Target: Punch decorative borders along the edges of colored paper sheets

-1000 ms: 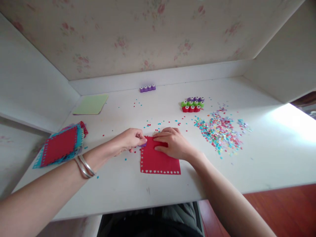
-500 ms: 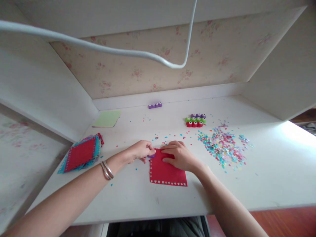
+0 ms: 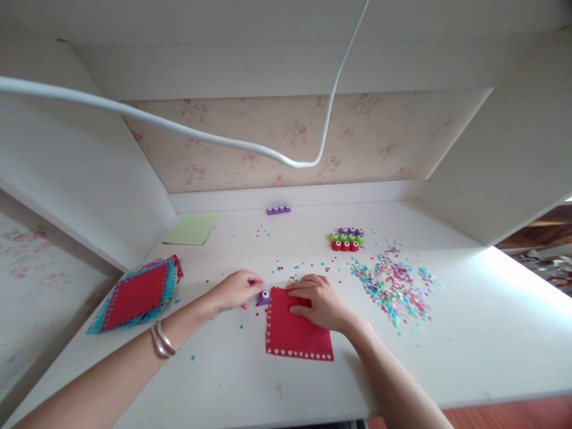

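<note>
A red paper square [image 3: 298, 338] with a punched border lies on the white desk [image 3: 469, 333] in front of me. My right hand [image 3: 319, 302] rests flat on its upper part, fingers stretched out, holding it down. A small purple punch [image 3: 264, 297] with a white button sits on the sheet's top left corner. My left hand [image 3: 233, 291] is beside it with curled fingers, its fingertips against the punch's side and the button uncovered. Two silver bangles [image 3: 161, 340] circle my left wrist.
A stack of punched red and blue sheets [image 3: 136, 295] lies at the left, a pale green sheet [image 3: 191, 229] behind it. A row of purple punches [image 3: 278, 209] and a red, green and purple cluster [image 3: 346, 239] stand further back. Confetti [image 3: 393, 287] is heaped at the right. A white cable [image 3: 286, 161] hangs overhead.
My left hand has come off the top of the purple punch, so its white button shows. My head tilted up, bringing the shelf and cable into view. The right hand stays on the sheet.
</note>
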`<action>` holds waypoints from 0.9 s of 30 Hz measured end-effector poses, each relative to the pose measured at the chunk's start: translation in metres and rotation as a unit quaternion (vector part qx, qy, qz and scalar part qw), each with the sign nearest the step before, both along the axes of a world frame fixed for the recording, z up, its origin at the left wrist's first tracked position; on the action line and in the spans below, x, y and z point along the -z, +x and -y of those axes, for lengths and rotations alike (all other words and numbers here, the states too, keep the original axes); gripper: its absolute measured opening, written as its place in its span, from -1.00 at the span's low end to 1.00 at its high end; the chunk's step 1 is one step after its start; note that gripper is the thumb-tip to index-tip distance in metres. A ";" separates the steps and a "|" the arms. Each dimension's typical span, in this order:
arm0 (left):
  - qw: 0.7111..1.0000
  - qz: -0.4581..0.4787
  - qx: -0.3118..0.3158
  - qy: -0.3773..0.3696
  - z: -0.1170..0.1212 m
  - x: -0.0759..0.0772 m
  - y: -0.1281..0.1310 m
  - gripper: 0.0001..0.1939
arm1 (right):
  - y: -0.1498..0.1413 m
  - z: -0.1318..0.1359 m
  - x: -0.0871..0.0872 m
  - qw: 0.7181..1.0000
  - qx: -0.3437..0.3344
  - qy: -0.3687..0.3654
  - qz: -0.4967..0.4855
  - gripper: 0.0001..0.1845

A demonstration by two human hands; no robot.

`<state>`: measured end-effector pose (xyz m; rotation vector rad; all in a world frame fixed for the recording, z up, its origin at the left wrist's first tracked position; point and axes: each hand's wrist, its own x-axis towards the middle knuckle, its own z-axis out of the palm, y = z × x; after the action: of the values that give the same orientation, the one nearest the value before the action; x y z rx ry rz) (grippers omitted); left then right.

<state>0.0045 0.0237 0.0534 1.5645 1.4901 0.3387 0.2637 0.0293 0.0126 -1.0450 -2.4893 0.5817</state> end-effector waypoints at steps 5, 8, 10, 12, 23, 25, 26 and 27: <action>0.987 -0.063 0.025 0.146 0.017 0.022 -0.005 -0.56 | -0.002 0.000 -0.001 1.000 0.002 0.003 -0.001 -0.67; 0.975 -0.101 0.029 0.196 0.025 0.033 -0.002 -0.70 | -0.002 0.001 -0.001 1.000 0.010 -0.005 -0.006 -0.67; 0.973 -0.095 0.024 0.207 0.023 0.034 -0.003 -0.74 | -0.002 0.001 -0.002 1.000 0.017 -0.012 -0.008 -0.66; 0.972 -0.088 0.012 0.219 0.014 0.031 -0.005 -0.74 | -0.002 0.001 -0.002 1.000 0.021 -0.015 -0.010 -0.66; 0.939 -0.103 0.120 0.305 -0.106 0.017 0.080 -0.70 | 0.000 -0.003 0.002 1.000 0.024 -0.017 0.002 -0.65; 0.931 -0.112 0.144 0.317 -0.134 0.013 0.100 -0.69 | 0.001 -0.004 0.002 0.999 0.023 -0.023 -0.003 -0.65; 0.927 -0.118 0.154 0.321 -0.147 0.011 0.109 -0.70 | 0.001 -0.005 0.002 0.999 0.021 -0.026 -0.009 -0.66; 0.922 -0.124 0.165 0.327 -0.160 0.010 0.117 -0.70 | 0.002 -0.006 0.002 0.999 0.017 -0.030 -0.016 -0.67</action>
<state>0.1216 0.1836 0.0435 2.4317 1.3268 0.4850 0.2653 0.0349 0.0110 -1.0892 -2.4344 0.6602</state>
